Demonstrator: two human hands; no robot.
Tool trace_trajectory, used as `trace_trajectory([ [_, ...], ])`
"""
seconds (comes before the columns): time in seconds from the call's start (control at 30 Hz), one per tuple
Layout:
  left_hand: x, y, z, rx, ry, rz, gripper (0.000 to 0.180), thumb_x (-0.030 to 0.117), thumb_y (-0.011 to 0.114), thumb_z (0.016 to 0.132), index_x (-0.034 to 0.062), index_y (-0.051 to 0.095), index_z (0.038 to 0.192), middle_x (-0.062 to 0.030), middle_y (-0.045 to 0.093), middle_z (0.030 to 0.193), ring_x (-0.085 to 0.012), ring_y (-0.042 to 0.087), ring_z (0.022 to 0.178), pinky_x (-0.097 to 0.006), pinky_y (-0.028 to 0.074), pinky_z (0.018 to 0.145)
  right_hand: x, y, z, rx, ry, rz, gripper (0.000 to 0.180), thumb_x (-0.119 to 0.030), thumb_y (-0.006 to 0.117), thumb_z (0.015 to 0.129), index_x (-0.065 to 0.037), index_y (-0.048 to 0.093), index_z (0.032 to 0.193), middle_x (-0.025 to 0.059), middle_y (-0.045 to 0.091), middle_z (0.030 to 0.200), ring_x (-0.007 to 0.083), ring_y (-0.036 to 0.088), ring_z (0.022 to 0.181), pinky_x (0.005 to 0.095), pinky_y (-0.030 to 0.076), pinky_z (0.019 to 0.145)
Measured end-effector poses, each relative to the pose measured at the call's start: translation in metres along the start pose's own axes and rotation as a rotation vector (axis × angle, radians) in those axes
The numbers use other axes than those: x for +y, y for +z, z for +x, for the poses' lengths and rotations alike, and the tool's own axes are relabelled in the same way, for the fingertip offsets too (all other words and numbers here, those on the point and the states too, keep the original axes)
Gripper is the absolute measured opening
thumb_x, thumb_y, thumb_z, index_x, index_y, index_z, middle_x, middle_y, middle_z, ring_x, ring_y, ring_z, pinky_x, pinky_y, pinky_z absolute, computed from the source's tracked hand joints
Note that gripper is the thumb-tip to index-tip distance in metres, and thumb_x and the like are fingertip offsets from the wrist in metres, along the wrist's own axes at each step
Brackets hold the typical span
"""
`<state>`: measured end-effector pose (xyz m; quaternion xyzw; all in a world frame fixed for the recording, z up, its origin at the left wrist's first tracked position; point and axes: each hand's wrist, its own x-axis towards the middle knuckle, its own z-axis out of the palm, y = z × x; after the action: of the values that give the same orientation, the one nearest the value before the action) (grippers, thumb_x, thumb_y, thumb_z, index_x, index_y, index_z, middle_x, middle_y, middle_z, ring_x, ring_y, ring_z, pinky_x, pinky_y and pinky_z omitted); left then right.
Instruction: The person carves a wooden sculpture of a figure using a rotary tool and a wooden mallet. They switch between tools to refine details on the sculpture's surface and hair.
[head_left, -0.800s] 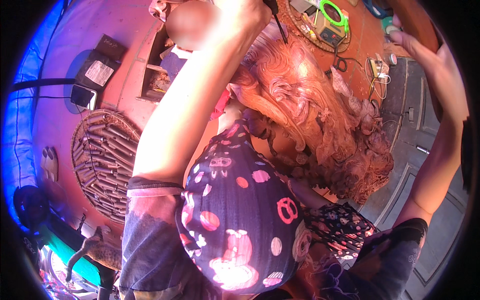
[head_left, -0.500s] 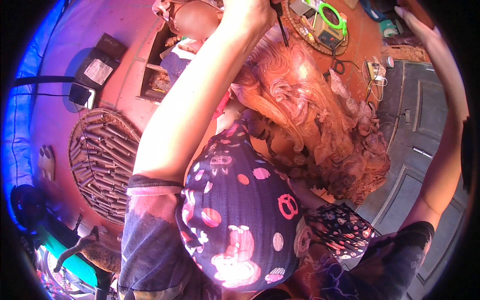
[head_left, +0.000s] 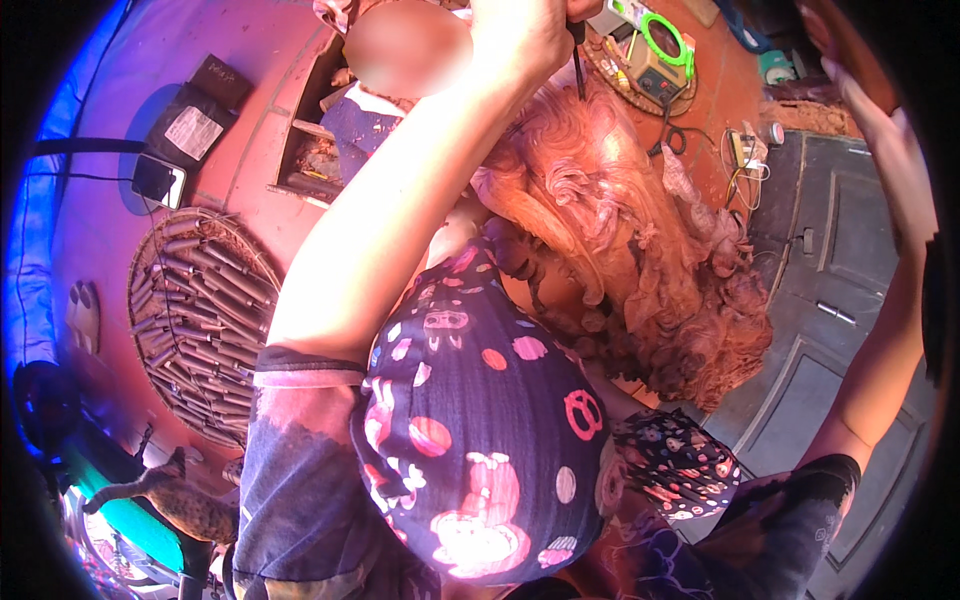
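Note:
At the top centre my left hand [head_left: 525, 45] is closed around a slim dark tool [head_left: 579, 60], whose thin shaft points down; its upper end is cut off. Just below stands a large carved reddish-brown wood sculpture [head_left: 600, 210] with flowing, curled relief, between my patterned trouser legs [head_left: 490, 430] and the far side. I cannot tell whether the tool touches it. Far out at the upper right, my right hand [head_left: 890, 130] is slightly blurred. Its fingers lie against a dark reddish-brown piece [head_left: 865, 55] that runs out of view.
Several handled carving tools [head_left: 210, 335] fill a round basket at left. Beyond it are a phone [head_left: 160, 185] and black packages [head_left: 190, 130]. Another person [head_left: 365, 140] sits opposite. A power unit [head_left: 660, 75] stands on a round tray. Grey door panels [head_left: 850, 300] lie right; a cat [head_left: 195, 505] is lower left.
My left hand has shifted a little right with the tool. My right hand has moved slightly down and right. The whole view has tilted slightly; the sculpture stays in place.

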<state>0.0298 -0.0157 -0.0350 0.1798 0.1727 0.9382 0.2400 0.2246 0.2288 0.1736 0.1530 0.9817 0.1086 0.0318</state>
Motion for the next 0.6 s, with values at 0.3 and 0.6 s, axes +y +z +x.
trace_trajectory([
  [0.3,-0.001,0.008,-0.006,0.111,-0.032,-0.03,0.047,0.042,0.03,0.104,0.007,0.045,0.077,-0.0011,0.04,0.053,-0.011,0.028,0.036,-0.025,0.024,0.035,-0.017,0.002,-0.002,0.064,0.024,0.252,0.039,-0.012,0.059,0.095,0.003,0.052,0.13,0.0079,0.065,0.112,0.0136,0.062,0.099,0.0266,0.047,0.089],
  [0.6,0.003,-0.001,-0.013,0.07,-0.088,-0.05,0.057,0.052,0.027,0.101,0.0089,0.045,0.069,0.0,0.035,0.047,-0.0115,0.027,0.034,-0.025,0.02,0.035,-0.114,-0.014,0.002,0.149,-0.169,0.346,0.045,-0.002,0.058,0.092,0.0,0.049,0.136,0.008,0.057,0.128,0.0148,0.054,0.116,0.0277,0.04,0.101],
])
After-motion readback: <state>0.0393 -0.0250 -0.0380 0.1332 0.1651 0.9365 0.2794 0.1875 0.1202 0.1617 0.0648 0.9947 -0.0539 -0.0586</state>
